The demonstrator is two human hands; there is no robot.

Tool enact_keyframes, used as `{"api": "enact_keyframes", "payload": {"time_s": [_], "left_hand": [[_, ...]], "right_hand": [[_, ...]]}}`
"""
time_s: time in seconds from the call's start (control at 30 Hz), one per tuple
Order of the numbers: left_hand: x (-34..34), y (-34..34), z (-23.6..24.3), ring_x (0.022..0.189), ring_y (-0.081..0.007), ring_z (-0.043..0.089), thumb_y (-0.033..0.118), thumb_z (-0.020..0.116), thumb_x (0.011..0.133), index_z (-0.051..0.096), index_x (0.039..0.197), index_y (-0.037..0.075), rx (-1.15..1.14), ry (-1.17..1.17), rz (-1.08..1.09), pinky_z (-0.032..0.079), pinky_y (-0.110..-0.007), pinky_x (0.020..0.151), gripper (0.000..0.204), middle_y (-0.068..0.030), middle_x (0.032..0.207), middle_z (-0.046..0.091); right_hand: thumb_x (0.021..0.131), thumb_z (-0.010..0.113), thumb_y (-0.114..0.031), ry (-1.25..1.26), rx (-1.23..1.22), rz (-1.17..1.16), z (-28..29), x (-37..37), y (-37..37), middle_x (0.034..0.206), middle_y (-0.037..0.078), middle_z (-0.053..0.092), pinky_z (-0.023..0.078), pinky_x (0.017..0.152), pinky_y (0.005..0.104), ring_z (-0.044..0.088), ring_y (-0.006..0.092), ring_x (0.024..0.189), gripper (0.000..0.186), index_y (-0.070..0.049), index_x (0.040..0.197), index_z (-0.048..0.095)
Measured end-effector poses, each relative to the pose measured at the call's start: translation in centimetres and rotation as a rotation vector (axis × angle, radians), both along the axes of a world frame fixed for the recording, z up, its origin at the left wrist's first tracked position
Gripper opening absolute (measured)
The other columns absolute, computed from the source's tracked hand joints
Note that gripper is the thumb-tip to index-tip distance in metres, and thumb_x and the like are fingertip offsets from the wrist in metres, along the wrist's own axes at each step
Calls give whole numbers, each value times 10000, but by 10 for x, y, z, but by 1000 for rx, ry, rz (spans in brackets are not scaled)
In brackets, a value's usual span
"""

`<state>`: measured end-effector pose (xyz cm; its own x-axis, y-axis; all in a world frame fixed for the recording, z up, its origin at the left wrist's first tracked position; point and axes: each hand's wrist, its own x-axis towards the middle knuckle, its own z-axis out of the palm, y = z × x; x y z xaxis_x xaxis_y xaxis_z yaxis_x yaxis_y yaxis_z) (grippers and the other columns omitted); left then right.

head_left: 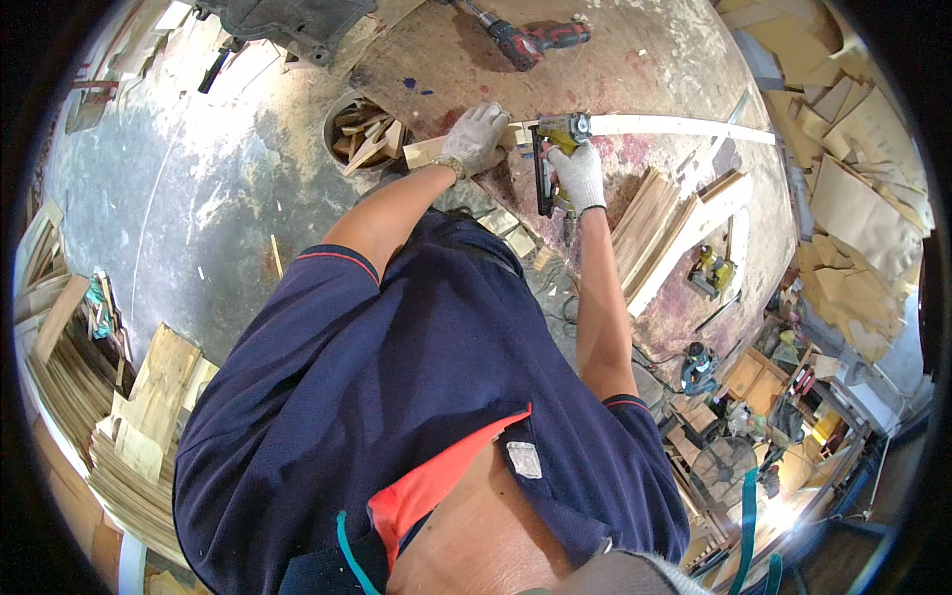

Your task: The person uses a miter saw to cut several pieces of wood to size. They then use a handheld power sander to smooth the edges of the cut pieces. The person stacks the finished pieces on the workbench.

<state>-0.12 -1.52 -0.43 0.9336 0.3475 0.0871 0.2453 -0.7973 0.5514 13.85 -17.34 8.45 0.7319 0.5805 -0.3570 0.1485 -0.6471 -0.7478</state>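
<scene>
Navy-blue short-sleeved shirt with red trim [426, 347] nearest, two white-gloved hands beyond it at a worktable.

Right hand [578, 176] is closed around the grip of a yellow-and-black nail gun [566, 130], whose head sits over the long, narrow strip of pale wood [684, 126] lying across the stained brown worktable [674, 69]; contact between them cannot be told. Left hand [480, 137], fingers partly bent, lies over pale wood left of the tool; whether it grips or merely presses is unclear. Beyond lies a red-and-black cordless drill [531, 45]; a round bin of wood offcuts [333, 120] stands left, and stacked pale boards [654, 220] lie near the right forearm.
</scene>
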Motion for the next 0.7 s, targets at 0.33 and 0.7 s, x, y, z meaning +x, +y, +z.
{"api": "enact_keyframes", "payload": {"time_s": [0.33,0.7], "left_hand": [[-1,0,1,1355,-365,481,296,829,759,560,1294,57,-32,32,-7,404,-471,1144,644,-168,1347,543],[29,16,-3,1105,-313,666,296,767,816,615,1185,147,102,185,140,539,-477,892,425,-150,1112,691]], "right_hand": [[880,751,-223,-54,-140,76,-10,6,11,760,89,737,515,498,344,646,162,500,294,17,1049,736],[883,790,-161,-52,141,-306,-6,-21,-38,783,85,724,453,435,311,588,148,473,269,36,1037,692]]}}
